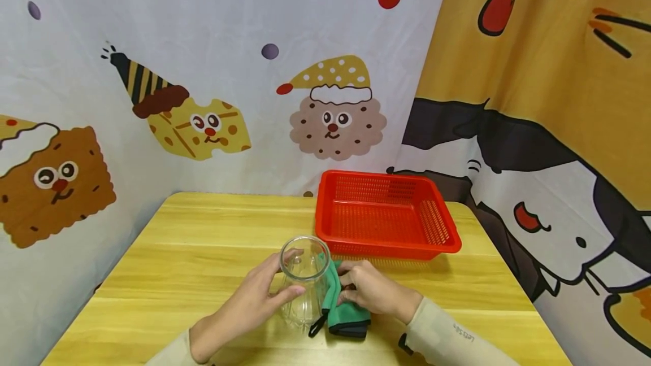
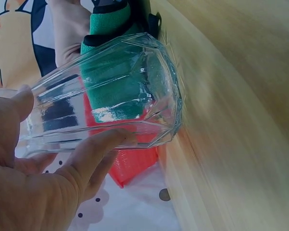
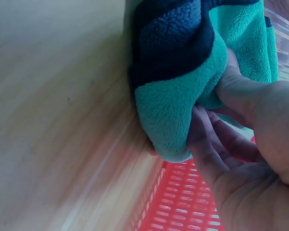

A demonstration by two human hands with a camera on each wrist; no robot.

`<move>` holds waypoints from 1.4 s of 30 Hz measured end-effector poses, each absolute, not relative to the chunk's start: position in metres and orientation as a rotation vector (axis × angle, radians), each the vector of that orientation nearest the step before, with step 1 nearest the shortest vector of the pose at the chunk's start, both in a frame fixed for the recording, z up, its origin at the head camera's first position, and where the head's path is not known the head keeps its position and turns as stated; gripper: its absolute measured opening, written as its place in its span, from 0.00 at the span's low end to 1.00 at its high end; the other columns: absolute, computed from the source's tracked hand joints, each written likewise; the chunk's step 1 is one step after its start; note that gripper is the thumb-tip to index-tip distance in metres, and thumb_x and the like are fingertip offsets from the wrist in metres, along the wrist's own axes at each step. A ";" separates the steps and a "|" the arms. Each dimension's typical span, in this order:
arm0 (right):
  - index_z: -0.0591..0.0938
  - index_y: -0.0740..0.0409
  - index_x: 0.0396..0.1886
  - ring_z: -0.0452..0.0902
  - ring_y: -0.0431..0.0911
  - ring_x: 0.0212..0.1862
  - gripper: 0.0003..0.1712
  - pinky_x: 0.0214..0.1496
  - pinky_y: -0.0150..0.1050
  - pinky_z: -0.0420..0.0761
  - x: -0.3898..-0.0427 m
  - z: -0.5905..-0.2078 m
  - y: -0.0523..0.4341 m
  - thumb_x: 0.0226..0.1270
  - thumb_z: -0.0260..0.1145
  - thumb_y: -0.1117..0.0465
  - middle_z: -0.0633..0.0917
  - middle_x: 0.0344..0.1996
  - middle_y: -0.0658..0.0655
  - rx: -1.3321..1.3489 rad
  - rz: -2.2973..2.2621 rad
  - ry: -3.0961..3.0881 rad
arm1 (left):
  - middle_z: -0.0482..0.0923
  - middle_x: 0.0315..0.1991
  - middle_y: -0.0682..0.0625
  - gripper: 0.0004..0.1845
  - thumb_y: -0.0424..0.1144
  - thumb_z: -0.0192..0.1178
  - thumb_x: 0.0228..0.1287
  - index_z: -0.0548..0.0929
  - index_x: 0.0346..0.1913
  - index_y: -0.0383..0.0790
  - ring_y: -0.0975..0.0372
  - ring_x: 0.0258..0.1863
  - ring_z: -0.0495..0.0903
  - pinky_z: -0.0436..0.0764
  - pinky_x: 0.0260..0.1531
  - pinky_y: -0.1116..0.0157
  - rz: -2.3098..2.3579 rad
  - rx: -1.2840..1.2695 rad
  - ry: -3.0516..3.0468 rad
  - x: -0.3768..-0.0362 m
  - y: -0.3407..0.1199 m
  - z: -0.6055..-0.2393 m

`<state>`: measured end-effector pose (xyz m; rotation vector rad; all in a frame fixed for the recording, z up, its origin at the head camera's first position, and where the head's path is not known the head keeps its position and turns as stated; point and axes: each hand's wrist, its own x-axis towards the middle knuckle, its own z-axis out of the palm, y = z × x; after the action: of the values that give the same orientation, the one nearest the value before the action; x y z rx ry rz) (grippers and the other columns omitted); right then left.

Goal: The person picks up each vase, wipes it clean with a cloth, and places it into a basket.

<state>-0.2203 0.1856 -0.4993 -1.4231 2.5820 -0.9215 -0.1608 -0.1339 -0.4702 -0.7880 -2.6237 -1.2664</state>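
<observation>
We see a light wooden table (image 1: 203,253). On it stands a red mesh basket (image 1: 386,213); just before the basket stand a clear glass (image 1: 303,287) and a green cloth (image 1: 346,309).

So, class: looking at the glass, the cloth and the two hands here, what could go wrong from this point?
1. The left hand holds the glass with fingers only partly round it; smooth glass might slip and tip onto the table.
2. The right hand presses the cloth against the glass from one side; a hard push could topple it.
3. The basket stands close behind; a sliding glass may knock it.
</observation>
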 end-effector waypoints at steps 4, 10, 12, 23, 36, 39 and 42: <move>0.99 0.50 0.44 0.86 0.33 0.53 0.07 0.45 0.24 0.91 -0.220 -0.502 0.183 0.78 0.82 0.53 0.94 0.52 0.54 -1.373 -0.939 2.567 | 0.83 0.81 0.42 0.43 0.52 0.80 0.76 0.75 0.87 0.47 0.40 0.78 0.84 0.98 0.61 0.52 -1.323 -0.786 -2.642 -0.161 -0.135 -0.473; 0.98 0.47 0.42 0.89 0.35 0.55 0.01 0.49 0.24 0.92 -0.213 -0.498 0.177 0.74 0.85 0.58 0.96 0.52 0.51 -1.193 -0.913 2.630 | 0.83 0.79 0.39 0.49 0.47 0.86 0.68 0.74 0.87 0.47 0.39 0.74 0.86 0.92 0.44 0.69 -1.315 -0.801 -2.651 -0.162 -0.135 -0.476; 0.98 0.46 0.43 0.90 0.35 0.55 0.03 0.51 0.23 0.92 -0.212 -0.498 0.177 0.74 0.84 0.59 0.96 0.54 0.51 -1.165 -0.925 2.630 | 0.83 0.79 0.39 0.48 0.46 0.86 0.67 0.74 0.87 0.47 0.39 0.74 0.86 0.92 0.43 0.70 -1.316 -0.805 -2.644 -0.162 -0.134 -0.475; 0.98 0.46 0.44 0.92 0.35 0.55 0.08 0.53 0.25 0.95 -0.214 -0.503 0.177 0.76 0.82 0.65 0.97 0.54 0.52 -1.136 -1.087 2.570 | 0.83 0.78 0.37 0.48 0.44 0.86 0.67 0.74 0.87 0.50 0.35 0.74 0.86 0.97 0.44 0.67 -1.344 -0.812 -2.612 -0.163 -0.135 -0.477; 0.99 0.43 0.46 0.92 0.33 0.51 0.09 0.52 0.28 0.96 -0.214 -0.509 0.180 0.75 0.83 0.64 0.96 0.53 0.52 -1.084 -1.181 2.583 | 0.84 0.78 0.38 0.48 0.45 0.86 0.67 0.75 0.86 0.46 0.36 0.74 0.86 0.99 0.47 0.64 -1.351 -0.833 -2.599 -0.165 -0.134 -0.477; 0.99 0.44 0.48 0.92 0.33 0.50 0.09 0.51 0.28 0.96 -0.212 -0.510 0.180 0.74 0.84 0.63 0.96 0.53 0.52 -1.063 -1.206 2.581 | 0.83 0.78 0.35 0.47 0.44 0.86 0.67 0.75 0.86 0.44 0.34 0.72 0.86 0.94 0.36 0.73 -1.390 -0.846 -2.578 -0.164 -0.134 -0.477; 0.99 0.45 0.49 0.92 0.33 0.50 0.10 0.51 0.28 0.96 -0.211 -0.511 0.180 0.73 0.85 0.63 0.96 0.53 0.52 -1.062 -1.216 2.592 | 0.84 0.77 0.36 0.47 0.46 0.86 0.67 0.75 0.86 0.45 0.34 0.72 0.86 0.93 0.38 0.73 -1.359 -0.839 -2.581 -0.163 -0.134 -0.478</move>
<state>-0.2110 0.1800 -0.5113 -1.0621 2.5918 -1.2158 -0.1633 -0.1343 -0.4780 -0.8393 -2.5812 -1.3585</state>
